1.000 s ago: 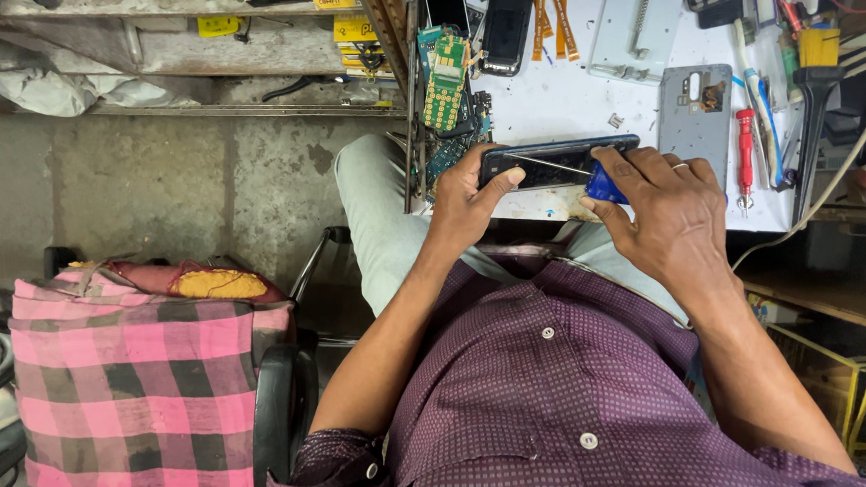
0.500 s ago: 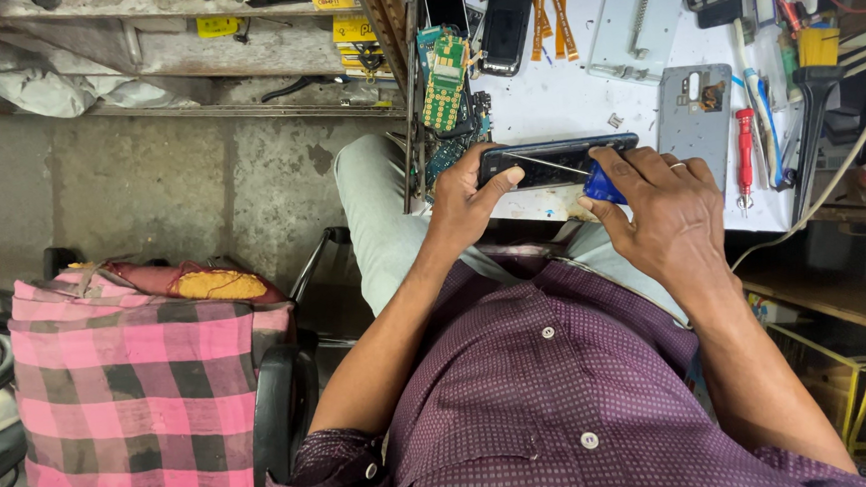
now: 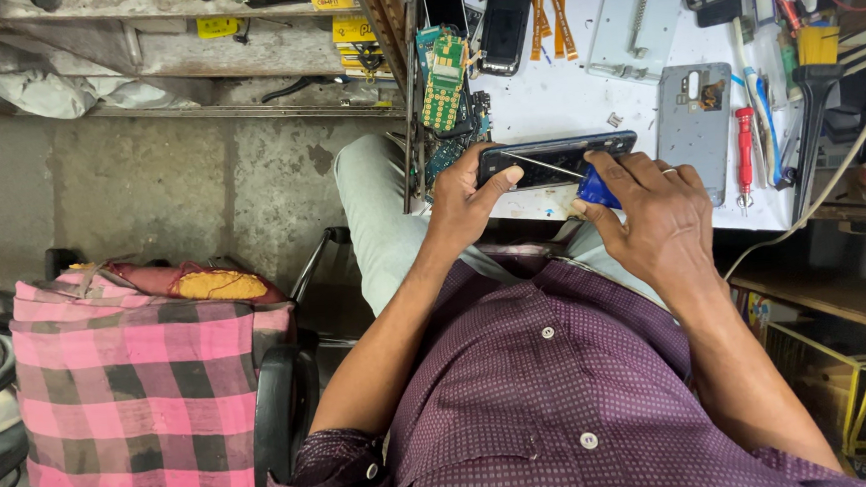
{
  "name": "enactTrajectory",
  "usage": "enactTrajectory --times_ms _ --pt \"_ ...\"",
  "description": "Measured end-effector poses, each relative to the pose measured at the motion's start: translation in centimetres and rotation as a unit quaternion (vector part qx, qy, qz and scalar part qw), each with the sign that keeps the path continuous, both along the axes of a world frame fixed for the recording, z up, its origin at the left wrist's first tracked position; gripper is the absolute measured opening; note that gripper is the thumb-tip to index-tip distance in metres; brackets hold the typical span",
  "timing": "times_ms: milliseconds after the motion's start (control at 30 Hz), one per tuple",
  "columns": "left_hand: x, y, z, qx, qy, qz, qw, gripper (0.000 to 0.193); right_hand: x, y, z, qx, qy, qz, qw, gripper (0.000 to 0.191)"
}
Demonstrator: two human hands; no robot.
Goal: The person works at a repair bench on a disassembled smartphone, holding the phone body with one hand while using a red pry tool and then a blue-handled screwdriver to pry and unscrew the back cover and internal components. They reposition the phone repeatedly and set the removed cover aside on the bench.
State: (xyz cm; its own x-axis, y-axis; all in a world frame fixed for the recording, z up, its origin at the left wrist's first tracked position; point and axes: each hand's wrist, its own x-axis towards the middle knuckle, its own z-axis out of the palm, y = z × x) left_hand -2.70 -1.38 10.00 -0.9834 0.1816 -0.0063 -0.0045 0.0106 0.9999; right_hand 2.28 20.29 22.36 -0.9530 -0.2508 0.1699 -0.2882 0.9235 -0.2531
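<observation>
Phone [image 3: 558,159] lies on its long edge at the near edge of the white bench [image 3: 564,95], dark and narrow, and we keep it there between our two hands. We think the bench edge supports it from below, so that it does not slide while the tool works on it.

Our left hand [image 3: 465,196] closes around the left end of the phone: the thumb lies on the near side and the fingers wrap behind it. This grip seems to keep the body steady. Our right hand [image 3: 651,210] is closed on a blue screwdriver [image 3: 595,191], pinched between thumb and first fingers, and its thin metal shaft goes up and left across the face of the phone. The tip seems to touch the phone near its upper left part, but we cannot tell exactly where. So the phone is just above the right hand and directly in the left one, with the tool as a bridge between them.

Further out on the bench, a grey back cover [image 3: 694,122] lies just right of the phone, and a red screwdriver [image 3: 745,154] lies beside it, near the right hand. Behind the phone we see a green circuit board [image 3: 443,82] and another black phone [image 3: 506,8], both well apart from the hands. At our left side, below the bench, a pink checked bag [image 3: 132,392] rests on a chair.
</observation>
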Motion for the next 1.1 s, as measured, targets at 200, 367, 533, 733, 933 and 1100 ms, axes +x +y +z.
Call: enactTrajectory --times_ms 200,367,533,733,933,1100 --pt "-0.1 0.2 0.2 0.014 -0.007 -0.005 1.0 0.03 0.3 -0.7 -0.4 -0.007 0.001 -0.011 1.0 0.051" --pt "-0.2 0.2 0.3 0.005 -0.005 0.002 1.0 0.028 0.6 -1.2 -0.7 -0.014 -0.001 -0.03 0.999 0.049" --pt "-0.2 0.2 0.3 0.004 -0.009 0.001 1.0 0.027 0.9 -1.4 -0.7 -0.026 0.006 -0.036 0.999 0.049" --pt "-0.3 0.2 0.3 0.01 -0.003 -0.003 1.0 0.028 0.9 -1.5 -0.7 -0.032 0.0 -0.042 0.999 0.05" --pt "-0.4 0.3 0.1 0.016 -0.007 -0.006 1.0 0.027 1.0 -1.6 -0.9 -0.037 -0.017 -0.059 0.997 0.05" --pt "-0.6 0.4 0.0 0.007 -0.017 -0.004 1.0 0.027 1.3 -1.8 -1.3 -0.046 -0.02 -0.065 0.997 0.05"
